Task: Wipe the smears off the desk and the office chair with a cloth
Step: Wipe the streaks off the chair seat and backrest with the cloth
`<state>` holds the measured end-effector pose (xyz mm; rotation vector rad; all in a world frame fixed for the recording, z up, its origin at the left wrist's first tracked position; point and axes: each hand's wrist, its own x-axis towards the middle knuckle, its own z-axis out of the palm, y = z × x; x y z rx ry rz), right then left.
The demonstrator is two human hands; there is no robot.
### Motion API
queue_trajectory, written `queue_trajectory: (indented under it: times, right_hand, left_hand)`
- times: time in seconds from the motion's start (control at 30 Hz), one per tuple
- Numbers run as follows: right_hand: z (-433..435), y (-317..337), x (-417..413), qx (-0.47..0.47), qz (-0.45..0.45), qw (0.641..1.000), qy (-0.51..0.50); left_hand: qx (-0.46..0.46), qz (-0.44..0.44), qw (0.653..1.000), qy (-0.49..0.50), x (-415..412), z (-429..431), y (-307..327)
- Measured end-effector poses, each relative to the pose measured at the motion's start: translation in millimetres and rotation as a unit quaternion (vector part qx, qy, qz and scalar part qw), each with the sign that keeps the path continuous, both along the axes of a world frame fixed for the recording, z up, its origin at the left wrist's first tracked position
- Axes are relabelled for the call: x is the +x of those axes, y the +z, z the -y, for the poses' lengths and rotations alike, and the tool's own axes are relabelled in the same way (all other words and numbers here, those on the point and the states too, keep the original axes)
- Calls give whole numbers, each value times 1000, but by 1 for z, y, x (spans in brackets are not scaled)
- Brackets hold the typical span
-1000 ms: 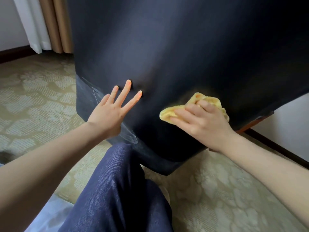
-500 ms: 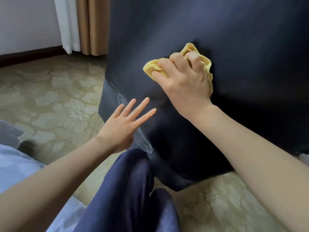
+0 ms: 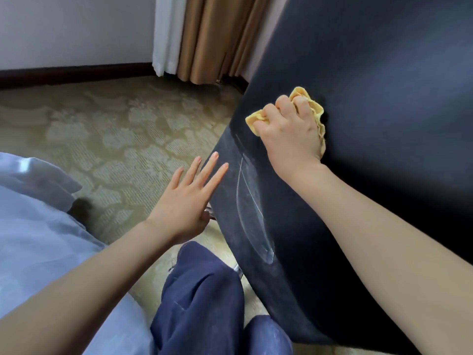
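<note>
Since the frame half a second ago, the right hand (image 3: pixel 289 139) and its cloth (image 3: pixel 305 94) sit further toward the upper right of the frame. The left hand (image 3: pixel 185 201) now reaches only the chair's left edge instead of lying over its face.

We see the right hand, right of centre in the upper half, with fingers curled over the bunched yellow cloth. It presses the cloth against the dark back of the office chair (image 3: pixel 384 85), which fills the right side of the frame. Below and left of the cloth, pale chalky smears (image 3: pixel 243 198) run in long curved lines down the chair's left border.

The left hand, at centre, is flat with fingers straight and slightly spread, holding nothing. Its fingertips overlap the chair's edge, and we cannot tell whether they touch it.

A navy trouser leg (image 3: pixel 202 290) fills the bottom centre. Pale blue fabric (image 3: pixel 33 226) lies at lower left on patterned beige carpet (image 3: pixel 115 134). Tan curtains (image 3: pixel 212 39) hang at top centre beside a white wall (image 3: pixel 76 29).
</note>
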<state>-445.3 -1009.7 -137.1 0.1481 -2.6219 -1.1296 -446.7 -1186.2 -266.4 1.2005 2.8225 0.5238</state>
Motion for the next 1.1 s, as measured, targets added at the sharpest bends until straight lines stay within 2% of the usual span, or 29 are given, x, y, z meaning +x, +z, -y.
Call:
queue_trajectory:
  times: [0.2,0.4,0.57,0.8,0.83,0.97,1.1]
  right_hand:
    - [9,-40,-57,12,52,998,-22]
    - [10,-92,-69,4,120,992,-25]
    - [6,-126,-38,-7,220,975,-27]
    - [-5,-107,38,-12,305,952,-15]
    - [-4,-98,49,-3,294,956,-15]
    - [-12,-72,81,-22,153,987,38]
    - [-17,-49,93,-38,-6,995,88]
  left_hand:
    - [25,74,996,32,-37,-10,-26]
    - [32,144,989,27,-69,-34,-40]
    - [107,223,968,49,-80,-43,-37]
    - [157,232,960,-13,-60,-61,-14]
    - [172,230,958,-14,-58,-64,-9]
    - [200,190,961,-29,-52,-71,5]
    - [174,125,976,-42,-45,-65,-1]
